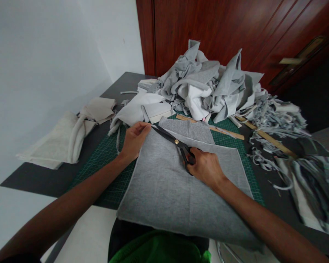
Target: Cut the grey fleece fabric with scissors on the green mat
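A large piece of grey cloth (164, 182) lies over the green cutting mat (98, 157) and hangs past the table's front edge. My left hand (135, 140) pinches the cloth at its top left corner. Black scissors (176, 141) are held in my right hand (205, 164), with fingers through the handles. Their blades point up and left along the cloth's upper edge, tips close to my left fingertips. Behind that edge lies a smaller grey piece (189, 129).
Grey and white cloth (203, 80) is heaped at the back. Wooden rulers (227, 133) (268, 139) lie behind and to the right. Cream cloth (63, 138) is at the left, cut strips (276, 113) and more folded cloth (315, 186) at the right.
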Demonstrator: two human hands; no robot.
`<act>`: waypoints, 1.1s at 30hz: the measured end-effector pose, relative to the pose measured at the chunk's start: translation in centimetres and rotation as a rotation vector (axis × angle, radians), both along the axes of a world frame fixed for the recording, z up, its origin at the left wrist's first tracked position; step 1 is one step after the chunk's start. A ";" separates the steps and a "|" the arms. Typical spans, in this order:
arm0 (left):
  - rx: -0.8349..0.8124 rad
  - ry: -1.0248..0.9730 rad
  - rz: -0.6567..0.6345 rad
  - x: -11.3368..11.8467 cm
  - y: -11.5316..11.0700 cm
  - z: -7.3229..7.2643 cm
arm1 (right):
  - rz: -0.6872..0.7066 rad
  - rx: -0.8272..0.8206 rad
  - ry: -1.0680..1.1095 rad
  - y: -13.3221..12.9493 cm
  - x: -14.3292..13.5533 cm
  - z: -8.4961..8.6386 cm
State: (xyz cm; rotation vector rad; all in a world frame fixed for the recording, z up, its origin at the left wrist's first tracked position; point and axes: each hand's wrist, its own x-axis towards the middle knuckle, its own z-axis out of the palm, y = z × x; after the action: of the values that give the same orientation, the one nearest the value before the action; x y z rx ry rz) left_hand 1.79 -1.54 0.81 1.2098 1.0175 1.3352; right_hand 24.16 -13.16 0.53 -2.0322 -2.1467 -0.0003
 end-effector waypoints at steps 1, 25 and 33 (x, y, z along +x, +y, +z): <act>-0.017 -0.001 0.001 0.0 0.0 0.0 | -0.004 -0.001 -0.007 0.0 0.0 0.0; -0.230 -0.043 -0.023 -0.2 0.2 0.0 | 0.006 0.007 -0.045 -0.2 -0.1 0.0; -0.207 -0.001 -0.018 -0.3 0.3 -0.4 | 0.009 0.022 -0.077 -0.2 0.0 -0.4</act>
State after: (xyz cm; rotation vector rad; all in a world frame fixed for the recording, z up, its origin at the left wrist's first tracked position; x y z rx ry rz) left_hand 1.47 -1.26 0.46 1.0598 1.1129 1.1846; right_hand 24.15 -13.36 0.16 -2.0423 -2.1910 -0.1019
